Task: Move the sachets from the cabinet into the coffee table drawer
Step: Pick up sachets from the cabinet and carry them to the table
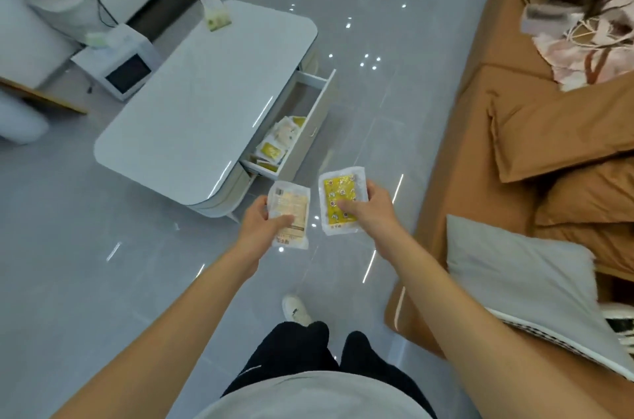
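**Over the grey floor, a sachet in each hand**

Underfoot, the glossy grey tiled floor fills most of the view, speckled with small reflections of ceiling lights. Along the right side runs a tan sofa, its cushions rumpled, with a pale grey pillow lying on its near end and a patterned pink and white cloth at its far end. Left of centre stands the white bench, a low coffee table with rounded corners and a shiny top; a small green and white packet sits at its far edge. Beyond the bench, to the left, is a white box with a dark screen, blurred.

From the side of the bench that faces the sofa, the drawer is pulled out. Several sachets, yellow and pale, lie heaped at its near end; its far end shows bare bottom.

Both bare arms reach forward, near the drawer's near corner. The left hand has its grip closed on a pale sachet, thumb across its face, fingers behind. The right hand has its grip closed on a yellow sachet the same way. The two sachets are held just beside each other, apart, above the floor. Below, black trousers and one white shoe show.
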### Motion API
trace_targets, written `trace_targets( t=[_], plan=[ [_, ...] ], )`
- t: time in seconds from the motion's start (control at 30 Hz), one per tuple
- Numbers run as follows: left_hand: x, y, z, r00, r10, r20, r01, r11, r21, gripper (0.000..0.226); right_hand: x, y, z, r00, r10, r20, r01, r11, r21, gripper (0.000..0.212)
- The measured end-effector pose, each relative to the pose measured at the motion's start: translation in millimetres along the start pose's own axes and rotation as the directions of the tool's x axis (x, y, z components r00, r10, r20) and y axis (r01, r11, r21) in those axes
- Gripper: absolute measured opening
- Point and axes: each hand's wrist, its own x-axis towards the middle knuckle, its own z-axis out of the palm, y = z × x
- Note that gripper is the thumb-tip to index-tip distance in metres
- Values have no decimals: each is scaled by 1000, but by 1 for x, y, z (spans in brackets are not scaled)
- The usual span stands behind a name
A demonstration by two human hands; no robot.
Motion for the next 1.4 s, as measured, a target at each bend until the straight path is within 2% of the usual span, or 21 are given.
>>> trace_targets(
  t=[0.17, 0.33, 0.5, 0.6, 0.73, 0.97, 1.13, 1.2, 1.27, 1.33, 1.4],
  plan=[
    [104, 26, -46, 993, -100, -66, 94, 992, -84, 35, 97, -28, 57, 998, 61, 6, -61, 998, -23, 37],
    [212, 57, -46, 973, -156, -173, 117, 970, -212, 31, 227, -52, 85, 996, 76, 46, -72, 993, -91, 34],
    [333, 61, -35, 933, -222, -284, 139, 949, -284, 34, 381, -52, 129, 980, 99, 174, -64, 978, -200, 39],
    [410, 34, -29, 912, -263, -313, 154, 930, -334, 38, 469, -24, 158, 968, 128, 217, -63, 957, -283, 39],
    [504, -26, -27, 846, -384, -369, 207, 876, -436, 39, 564, 31, 197, 950, 173, 261, -50, 906, -421, 38],
    [631, -102, -34, 837, -435, -333, 232, 832, -504, 36, 683, 107, 243, 952, 171, 252, 28, 776, -630, 45],
    [686, -125, -35, 846, -425, -322, 242, 844, -478, 37, 732, 122, 266, 964, 140, 224, 57, 719, -693, 45],
    [700, -128, -37, 854, -427, -296, 242, 831, -500, 42, 742, 122, 274, 962, 143, 233, 68, 701, -710, 53],
    [707, -127, -38, 855, -462, -237, 297, 809, -507, 52, 743, 121, 276, 953, 132, 272, 133, 626, -769, 60],
    [702, -125, -39, 852, -469, -233, 369, 853, -368, 61, 738, 118, 273, 946, 39, 320, 259, 502, -825, 60],
    [690, -122, -40, 882, -371, -289, 348, 928, -131, 63, 732, 115, 267, 939, -31, 343, 325, 413, -851, 56]
  ],
)
